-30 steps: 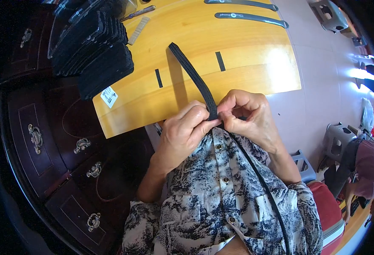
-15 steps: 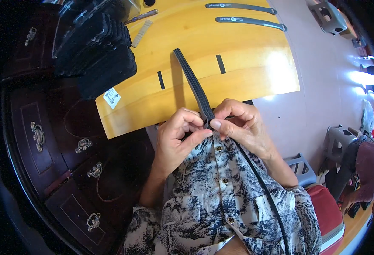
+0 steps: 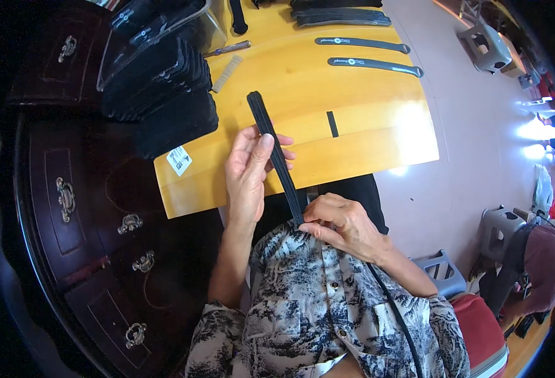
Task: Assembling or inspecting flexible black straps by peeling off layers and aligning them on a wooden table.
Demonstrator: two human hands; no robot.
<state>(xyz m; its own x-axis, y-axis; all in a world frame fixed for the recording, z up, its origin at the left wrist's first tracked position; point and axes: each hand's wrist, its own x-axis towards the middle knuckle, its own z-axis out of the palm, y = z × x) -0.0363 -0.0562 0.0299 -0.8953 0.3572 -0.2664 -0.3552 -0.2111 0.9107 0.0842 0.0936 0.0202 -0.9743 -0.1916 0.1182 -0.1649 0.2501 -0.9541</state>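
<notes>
A slim stack of dark straps (image 3: 275,154), lying edge to edge, is held at a slant over the table's near edge. Around its upper half wraps my left hand (image 3: 245,170), the thumb on top and the fingers behind. My right hand (image 3: 350,228) pinches the stack's lower end close to my shirt, thumb against the strap ends. To the right of the stack a short black strip (image 3: 332,124) is on the yellow table. Farther back lie two grey straps with end loops, an upper one (image 3: 362,45) and a lower one (image 3: 375,65).
A pile of black straps (image 3: 154,82) rises at the table's left, beside a clear bin (image 3: 211,25). Near it lie a thin-handled tool (image 3: 230,48) and a tan ribbed strip (image 3: 227,74). More straps (image 3: 342,17) are stacked at the back. Dark drawers (image 3: 88,246) stand left.
My left hand has moved up and forward along the strap stack and now wraps it. My right hand has shifted slightly down, still at the lower end. The view has tilted farther over the table.
</notes>
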